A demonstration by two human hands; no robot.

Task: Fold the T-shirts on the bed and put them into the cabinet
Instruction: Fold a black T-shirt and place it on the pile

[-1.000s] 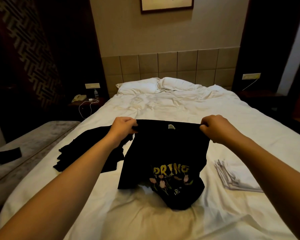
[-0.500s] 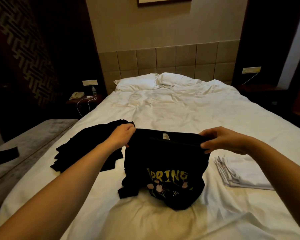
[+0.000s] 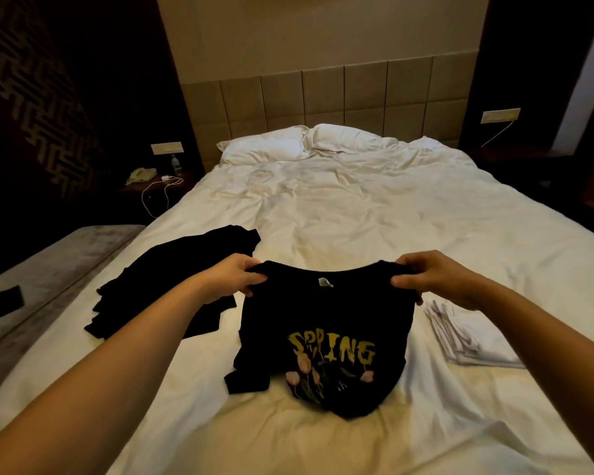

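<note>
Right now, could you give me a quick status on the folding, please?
Left hand and right hand grip black SPRING T-shirt by shoulders. Hem bunched on bed. Nothing in the way.

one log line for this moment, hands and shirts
left hand: grips black printed T-shirt shoulder | right hand: grips other shoulder | hem bunched on bed | black pile left | white stack right

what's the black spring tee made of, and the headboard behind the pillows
Black T-shirt: soft matte knit, likely cotton; it sags and bunches limply where both hands pinch its shoulders, and the yellow print looks flat.
Headboard: padded square panels in tan upholstery, fabric or faux leather, seams visible; too dim to tell which.
</note>
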